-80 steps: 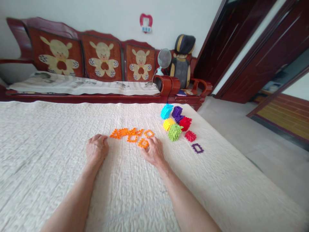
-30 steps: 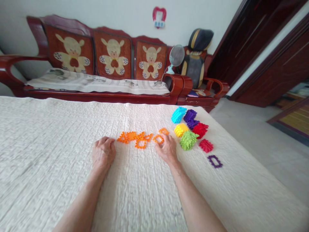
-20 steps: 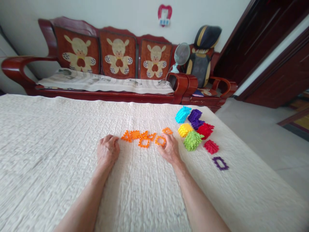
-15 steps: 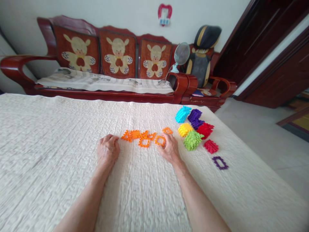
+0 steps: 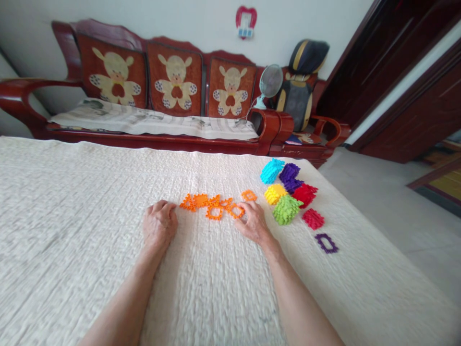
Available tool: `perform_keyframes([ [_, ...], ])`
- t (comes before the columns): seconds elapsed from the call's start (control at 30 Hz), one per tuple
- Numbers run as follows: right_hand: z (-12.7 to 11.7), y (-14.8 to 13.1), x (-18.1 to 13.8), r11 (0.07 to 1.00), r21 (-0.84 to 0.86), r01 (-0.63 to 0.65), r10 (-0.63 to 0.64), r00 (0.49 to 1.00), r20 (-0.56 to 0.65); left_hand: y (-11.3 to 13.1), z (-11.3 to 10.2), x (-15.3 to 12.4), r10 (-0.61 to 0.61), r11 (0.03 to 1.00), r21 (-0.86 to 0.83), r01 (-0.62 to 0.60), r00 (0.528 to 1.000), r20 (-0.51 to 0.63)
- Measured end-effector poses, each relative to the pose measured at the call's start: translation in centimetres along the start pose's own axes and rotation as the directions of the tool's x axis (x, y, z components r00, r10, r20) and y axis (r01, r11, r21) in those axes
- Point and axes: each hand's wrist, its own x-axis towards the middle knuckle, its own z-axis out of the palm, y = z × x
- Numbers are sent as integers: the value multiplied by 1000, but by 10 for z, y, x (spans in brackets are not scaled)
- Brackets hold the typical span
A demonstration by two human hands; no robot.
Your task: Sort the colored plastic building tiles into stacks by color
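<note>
My left hand (image 5: 160, 223) rests on the white quilted cover, fingers curled in, with its index knuckle close to an orange triangular toothed building piece (image 5: 188, 203). Right of that triangle runs a row of orange pieces: a filled square (image 5: 200, 200), further toothed pieces (image 5: 213, 201) and an open square frame (image 5: 214, 213) below them. My right hand (image 5: 255, 224) pinches the right side of another orange square frame (image 5: 236, 211), which is turned and lies against the row's right end. Just beyond my right fingers lies a loose orange frame (image 5: 248, 195).
To the right stand stacks of toothed pieces: light blue (image 5: 272, 171), purple (image 5: 290, 174), yellow (image 5: 275, 194), green (image 5: 286, 210) and red (image 5: 305, 195). A smaller red stack (image 5: 313, 219) and a single purple frame (image 5: 326, 243) lie nearer. A wooden sofa (image 5: 154, 142) stands behind the table.
The orange frame in my right hand has shifted slightly left and turned, closing the gap to the row. My left hand stays nearly in place.
</note>
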Motion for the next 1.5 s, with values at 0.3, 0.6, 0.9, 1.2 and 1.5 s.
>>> perform_keyframes([
  [0.3, 9, 19, 19, 980, 67, -187, 198, 887, -418, 1, -1, 0, -20, 1000, -14, 21, 999, 25],
  [0.6, 20, 31, 19, 962, -31, -271, 236, 886, -400, 1, -3, 1, -26, 1000, -13, 26, 999, 47],
  [0.9, 16, 22, 24, 922, -157, -354, 297, 906, -301, -1, 1, -1, 19, 1000, -5, -19, 999, -36],
  [1.2, 16, 19, 23, 890, -201, -409, 340, 890, -305, -3, 2, -1, 23, 1000, -13, -23, 1000, -19],
  [1.5, 12, 10, 24, 930, -102, -354, 291, 875, -387, 2, -2, 0, -25, 1000, -3, 25, 999, 20],
])
